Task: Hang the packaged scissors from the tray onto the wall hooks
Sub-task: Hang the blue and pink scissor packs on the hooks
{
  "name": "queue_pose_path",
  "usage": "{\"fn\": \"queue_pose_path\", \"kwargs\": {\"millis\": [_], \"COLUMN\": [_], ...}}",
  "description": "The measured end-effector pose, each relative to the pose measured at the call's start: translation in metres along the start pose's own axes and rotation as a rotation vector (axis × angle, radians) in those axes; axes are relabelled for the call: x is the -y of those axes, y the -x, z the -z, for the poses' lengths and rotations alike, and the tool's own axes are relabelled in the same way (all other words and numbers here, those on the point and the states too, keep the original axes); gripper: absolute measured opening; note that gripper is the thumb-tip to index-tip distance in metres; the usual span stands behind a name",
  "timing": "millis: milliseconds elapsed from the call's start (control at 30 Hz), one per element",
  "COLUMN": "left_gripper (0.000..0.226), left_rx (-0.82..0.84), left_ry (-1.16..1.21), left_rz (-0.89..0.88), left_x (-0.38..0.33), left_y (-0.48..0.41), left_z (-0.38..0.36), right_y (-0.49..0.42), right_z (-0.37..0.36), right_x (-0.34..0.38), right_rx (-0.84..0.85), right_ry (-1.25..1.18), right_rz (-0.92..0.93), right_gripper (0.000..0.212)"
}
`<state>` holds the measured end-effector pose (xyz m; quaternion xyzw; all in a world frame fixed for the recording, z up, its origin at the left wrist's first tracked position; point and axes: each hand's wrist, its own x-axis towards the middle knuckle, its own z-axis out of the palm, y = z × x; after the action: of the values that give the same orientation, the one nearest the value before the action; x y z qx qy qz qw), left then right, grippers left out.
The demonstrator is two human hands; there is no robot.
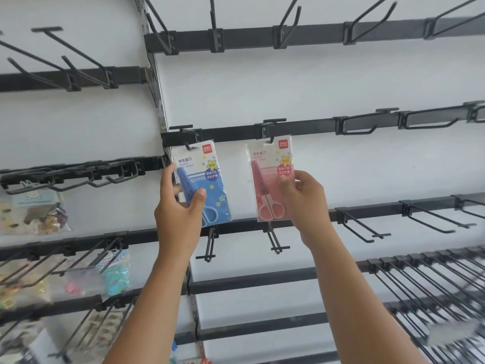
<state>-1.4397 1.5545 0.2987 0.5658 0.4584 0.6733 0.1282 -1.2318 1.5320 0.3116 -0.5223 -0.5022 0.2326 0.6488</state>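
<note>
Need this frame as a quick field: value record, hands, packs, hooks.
left hand: grip on blue scissors pack
right hand: grip on pink scissors pack
blue pack top: at left hook, hole at hook tip
pink pack top: at second hook
neighbouring hooks on same bar: bare
tray: not in view

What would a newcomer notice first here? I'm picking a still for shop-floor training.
Two scissor packs at the centre draw the eye: a blue pack in the left hand and a pink pack in the right hand, each with its top hole at a hook on the same black rail. Around them the white wall bristles with bare black hooks, while blurred toy packets hang at the far left.
</note>
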Motion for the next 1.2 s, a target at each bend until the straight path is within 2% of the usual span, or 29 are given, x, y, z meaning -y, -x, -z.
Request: {"fn": "queue_pose_path", "kwargs": {"millis": [200, 333, 433, 667, 800, 1033, 1200], "left_gripper": [0.053, 0.052, 0.042, 0.033, 0.032, 0.034, 0.033], "left_rx": [-0.016, -0.021, 0.005, 0.065, 0.09, 0.191, 0.274], "left_ry": [-0.083, -0.227, -0.386, -0.716, -0.812, -0.92, -0.944], "left_rz": [-0.002, -0.022, -0.126, -0.346, -0.32, -0.252, -0.221], "left_x": [0.002, 0.005, 0.005, 0.015, 0.022, 0.05, 0.093], "left_y": [0.01, 0.025, 0.043, 0.087, 0.115, 0.151, 0.167], "left_z": [0.007, 0.014, 0.019, 0.027, 0.034, 0.059, 0.078], "right_y": [0.017, 0.035, 0.05, 0.089, 0.113, 0.159, 0.184], "right_z": [0.01, 0.015, 0.013, 0.003, -0.004, -0.032, -0.063], "right_x": [-0.001, 0.0, -0.003, -0.027, -0.041, -0.064, -0.096], "right_rx": [-0.113, -0.143, -0.128, -0.046, 0.01, 0.136, 0.264], "right_ry": [0.104, 0.364, 0.556, 0.819, 0.9, 0.894, 0.967], "right_rz": [0.078, 0.141, 0.256, 0.336, 0.335, 0.382, 0.288], "right_gripper": [0.033, 0.044, 0.045, 0.041, 0.039, 0.037, 0.038]}}
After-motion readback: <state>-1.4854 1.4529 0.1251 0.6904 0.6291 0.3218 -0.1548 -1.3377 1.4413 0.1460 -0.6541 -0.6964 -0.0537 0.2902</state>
